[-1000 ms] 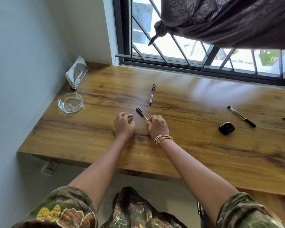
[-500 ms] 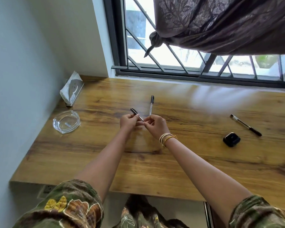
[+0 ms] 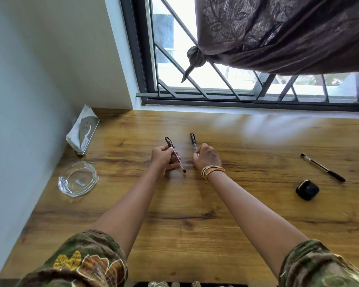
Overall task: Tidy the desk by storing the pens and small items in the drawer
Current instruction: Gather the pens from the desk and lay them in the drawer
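Two hands out over the wooden table. Left hand lifted a bit, fingers pinching a black pen, cap end up, tip pointing down at the table. Right hand low on the table, fingers closing round a second pen lying there; cannot tell how tight. Third pen far off to the right, flat on the table. Small black case just beside it. Glass dish and a tissue holder at the left by the wall.
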Demonstrator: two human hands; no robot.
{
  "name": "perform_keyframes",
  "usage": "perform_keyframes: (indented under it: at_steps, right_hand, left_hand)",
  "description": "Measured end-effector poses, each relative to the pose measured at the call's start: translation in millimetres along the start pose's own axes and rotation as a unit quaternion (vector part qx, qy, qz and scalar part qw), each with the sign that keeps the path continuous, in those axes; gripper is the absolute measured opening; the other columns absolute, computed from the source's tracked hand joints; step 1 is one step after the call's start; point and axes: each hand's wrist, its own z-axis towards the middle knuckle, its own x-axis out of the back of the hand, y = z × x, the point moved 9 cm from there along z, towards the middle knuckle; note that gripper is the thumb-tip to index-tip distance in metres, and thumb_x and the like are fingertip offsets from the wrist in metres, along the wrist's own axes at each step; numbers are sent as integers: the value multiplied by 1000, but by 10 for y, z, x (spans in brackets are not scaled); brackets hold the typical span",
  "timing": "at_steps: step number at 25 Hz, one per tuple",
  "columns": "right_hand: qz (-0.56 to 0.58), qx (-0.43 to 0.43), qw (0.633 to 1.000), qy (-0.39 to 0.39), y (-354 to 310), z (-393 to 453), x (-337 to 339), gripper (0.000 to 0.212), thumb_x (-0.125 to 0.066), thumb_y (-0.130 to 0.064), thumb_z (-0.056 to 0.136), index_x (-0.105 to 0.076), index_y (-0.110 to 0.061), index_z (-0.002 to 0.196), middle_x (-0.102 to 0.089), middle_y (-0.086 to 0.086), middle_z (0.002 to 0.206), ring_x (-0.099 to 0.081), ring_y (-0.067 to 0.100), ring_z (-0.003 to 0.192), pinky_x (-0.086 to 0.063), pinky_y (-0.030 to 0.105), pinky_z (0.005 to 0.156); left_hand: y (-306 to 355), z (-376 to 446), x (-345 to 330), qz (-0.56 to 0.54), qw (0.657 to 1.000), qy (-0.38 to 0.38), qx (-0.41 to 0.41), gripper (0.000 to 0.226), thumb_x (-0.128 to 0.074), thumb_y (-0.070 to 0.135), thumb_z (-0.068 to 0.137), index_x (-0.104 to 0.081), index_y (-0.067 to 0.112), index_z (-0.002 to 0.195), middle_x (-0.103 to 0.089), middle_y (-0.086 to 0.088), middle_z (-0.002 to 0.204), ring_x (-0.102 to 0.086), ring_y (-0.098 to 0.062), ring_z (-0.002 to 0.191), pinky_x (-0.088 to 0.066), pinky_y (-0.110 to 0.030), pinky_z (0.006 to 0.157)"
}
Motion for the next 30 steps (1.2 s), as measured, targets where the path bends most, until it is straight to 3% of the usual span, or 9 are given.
perform_keyframes:
  at_steps: [3, 5, 10, 15, 19, 23, 26, 30]
  right_hand:
    - [51, -24, 998, -8, 76, -46, 12, 19, -65, -24, 76, -72, -9, 85, -72, 9, 86, -67, 25, 86, -51, 27, 73]
    - [124, -55, 991, -2, 142, -135, 34, 17, -72, -28, 71, -73, -13, 78, -72, 3, 82, -65, 18, 80, -45, 22, 70]
    - [286, -107, 952, 3, 242, -295, -15, 30, -82, -42, 66, -74, -15, 75, -70, -4, 71, -63, 8, 65, -52, 22, 63]
    - [273, -99, 957, 10, 295, -329, -21, 13, -81, -24, 70, -74, -19, 79, -70, -6, 75, -61, 4, 66, -45, 13, 60]
    - [306, -111, 946, -1, 373, -349, -13, 14, -83, -22, 68, -72, -20, 77, -71, -5, 76, -66, 9, 72, -55, 23, 70]
    - [348, -112, 930, -28, 490, -388, 2, 15, -84, -17, 69, -70, -19, 75, -69, -3, 72, -65, 10, 65, -49, 20, 57]
    - [380, -127, 915, -34, 678, -399, 58, 16, -84, -15, 69, -69, -18, 73, -69, -2, 72, -64, 11, 64, -51, 23, 57]
    - [459, -173, 871, -30, 1059, -415, 122, 16, -85, -12, 67, -70, -15, 73, -71, 3, 76, -65, 17, 71, -58, 35, 74]
  left_hand:
    - [-6, -5, -80, 4, 1000, -17, 4, 13, -48, 8, 99, -57, 4, 108, -64, -12, 79, -65, -23, 65, -58, -32, 47]
    - [-31, -9, -156, 3, 999, -34, 7, 13, -49, 6, 97, -58, 2, 107, -64, -12, 80, -66, -24, 67, -59, -33, 51]
    - [-91, -23, -293, -12, 999, -53, 3, 5, -56, 2, 90, -60, 1, 92, -66, -13, 77, -67, -20, 55, -59, -35, 60]
    - [-126, -40, -323, -26, 998, -58, 2, 5, -59, -3, 87, -59, 2, 85, -66, -16, 74, -68, -19, 52, -60, -31, 57]
    - [-125, -83, -386, -27, 996, -80, -15, 3, -65, 2, 88, -62, 1, 88, -68, -18, 79, -69, -19, 57, -60, -33, 62]
    - [-134, -97, -504, -37, 995, -89, -8, 7, -68, 2, 86, -63, 0, 91, -69, -19, 84, -70, -20, 59, -60, -32, 55]
    - [-162, -142, -708, -38, 994, -107, 2, 18, -70, 1, 84, -62, -6, 98, -68, -21, 83, -70, -21, 56, -58, -31, 50]
    - [-238, -217, -1074, -47, 993, -106, 11, 36, -75, 3, 80, -60, -12, 109, -69, -20, 78, -70, -20, 55, -57, -29, 48]
